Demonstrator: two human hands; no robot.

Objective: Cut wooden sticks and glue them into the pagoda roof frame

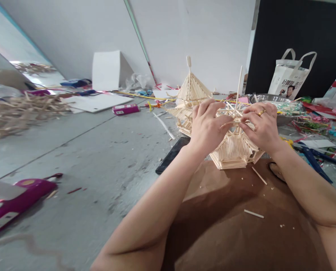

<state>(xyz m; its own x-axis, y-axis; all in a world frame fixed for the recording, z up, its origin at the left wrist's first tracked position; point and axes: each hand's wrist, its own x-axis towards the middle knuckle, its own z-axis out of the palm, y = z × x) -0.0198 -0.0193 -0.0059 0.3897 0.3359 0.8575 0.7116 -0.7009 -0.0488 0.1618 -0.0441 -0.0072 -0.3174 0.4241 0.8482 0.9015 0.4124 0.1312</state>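
Observation:
A small pavilion model made of thin wooden sticks stands in front of me, with one long stick rising upright from its top. Over its upper frame, my left hand and my right hand are closed in a pinch from either side. Between their fingertips runs a short wooden stick, held crosswise. A gold ring is on my right hand. My fingers hide part of the frame. Just behind stands a second stick model with a pointed roof.
Brown paper under the model carries loose sticks. A dark phone lies left of it. Pliers and a metal bowl are at right, with scraps around. Purple power strips and a stick pile are at left.

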